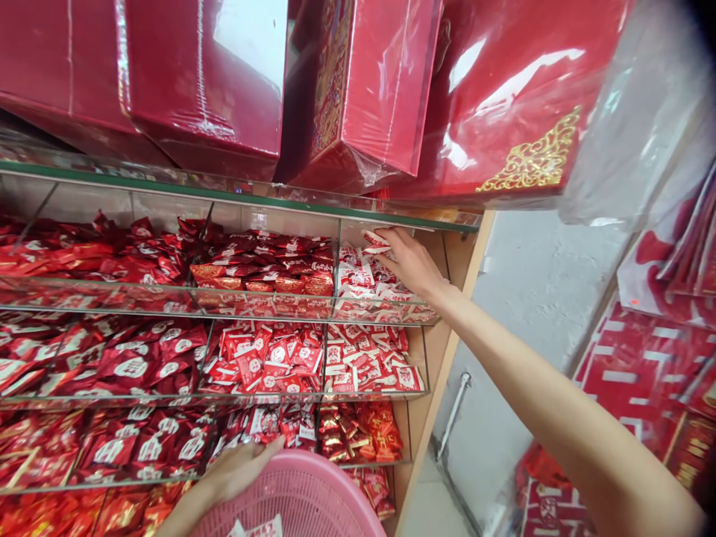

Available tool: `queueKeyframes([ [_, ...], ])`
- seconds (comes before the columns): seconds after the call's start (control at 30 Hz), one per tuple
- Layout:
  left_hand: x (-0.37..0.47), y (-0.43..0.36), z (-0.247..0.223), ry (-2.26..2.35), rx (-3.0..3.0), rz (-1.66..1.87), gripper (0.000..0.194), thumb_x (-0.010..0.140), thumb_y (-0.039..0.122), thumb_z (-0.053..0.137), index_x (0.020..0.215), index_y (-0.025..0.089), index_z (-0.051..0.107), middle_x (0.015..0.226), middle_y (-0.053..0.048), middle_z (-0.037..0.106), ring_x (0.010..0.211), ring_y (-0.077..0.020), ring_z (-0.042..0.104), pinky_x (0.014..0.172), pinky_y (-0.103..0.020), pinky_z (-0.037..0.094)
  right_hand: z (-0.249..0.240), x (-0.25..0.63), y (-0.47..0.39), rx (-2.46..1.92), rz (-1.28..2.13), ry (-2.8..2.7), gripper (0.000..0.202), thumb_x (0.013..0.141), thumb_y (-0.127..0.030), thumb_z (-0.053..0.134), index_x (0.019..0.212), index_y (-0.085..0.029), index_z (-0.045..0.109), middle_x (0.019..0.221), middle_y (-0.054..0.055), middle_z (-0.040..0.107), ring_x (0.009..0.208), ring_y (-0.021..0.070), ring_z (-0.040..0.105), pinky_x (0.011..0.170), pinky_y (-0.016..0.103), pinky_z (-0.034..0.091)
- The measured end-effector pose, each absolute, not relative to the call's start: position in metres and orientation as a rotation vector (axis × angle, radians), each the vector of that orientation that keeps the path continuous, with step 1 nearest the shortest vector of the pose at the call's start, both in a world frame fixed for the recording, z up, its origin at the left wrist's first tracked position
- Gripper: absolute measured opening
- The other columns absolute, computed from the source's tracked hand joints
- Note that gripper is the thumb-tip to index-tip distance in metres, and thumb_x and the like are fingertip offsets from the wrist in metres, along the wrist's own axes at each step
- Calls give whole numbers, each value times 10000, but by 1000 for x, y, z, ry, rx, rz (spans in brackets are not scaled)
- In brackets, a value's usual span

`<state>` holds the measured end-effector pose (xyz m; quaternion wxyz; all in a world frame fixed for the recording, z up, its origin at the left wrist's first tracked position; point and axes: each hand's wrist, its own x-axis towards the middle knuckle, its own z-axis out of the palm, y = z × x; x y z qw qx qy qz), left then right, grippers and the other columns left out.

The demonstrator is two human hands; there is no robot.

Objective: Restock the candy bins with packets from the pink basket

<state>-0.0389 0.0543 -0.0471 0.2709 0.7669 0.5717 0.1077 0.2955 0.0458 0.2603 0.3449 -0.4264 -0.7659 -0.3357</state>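
My right hand reaches into the top right compartment, its fingers closed round red-and-white packets. More such packets lie beneath it in that compartment. Low in the view, my left hand is wrapped at the rim of a pink plastic basket, with the thumb pointing over the edge. A few white-and-red packets show inside the basket at the bottom of the view.
Glass-fronted shelves hold rows of red wrapped packets. Large red boxes in clear film stand on a glass shelf above. A wooden side panel ends the shelves; red goods hang at the right.
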Motion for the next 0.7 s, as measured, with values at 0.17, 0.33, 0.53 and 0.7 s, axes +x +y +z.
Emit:
queueKeyframes([
  [0.17, -35, 44, -32, 1477, 2032, 209, 751, 770, 770, 213, 673, 201, 694, 789, -104, 735, 856, -302, 656, 754, -340, 415, 234, 278, 11, -940, -762, -1962, 394, 889, -243, 500, 1281, -240, 461, 1177, 101, 543, 1107, 273, 523, 927, 461, 444],
  [0.33, -34, 40, -28, 1499, 1970, 257, 728, 718, 793, 310, 711, 183, 708, 898, -123, 742, 897, -290, 640, 786, -319, 414, 152, 229, -40, -780, -316, -2143, 428, 876, -234, 539, 1288, -311, 449, 1146, 69, 574, 1094, 250, 518, 925, 463, 456],
  [0.53, -35, 35, -29, 1505, 2035, 212, 734, 737, 790, 269, 673, 189, 685, 836, -118, 738, 845, -288, 640, 741, -324, 406, 11, 185, -51, -852, 637, -2388, 395, 839, -306, 609, 1214, -253, 499, 1159, 47, 574, 1051, 180, 544, 901, 338, 467],
  [0.7, -36, 32, -30, 1520, 2079, 165, 748, 758, 782, 210, 644, 193, 656, 792, -111, 729, 805, -287, 630, 712, -332, 386, -65, 170, -31, -1058, 1200, -2409, 361, 692, -228, 745, 1022, -179, 607, 932, 11, 656, 819, 160, 610, 746, 283, 496],
])
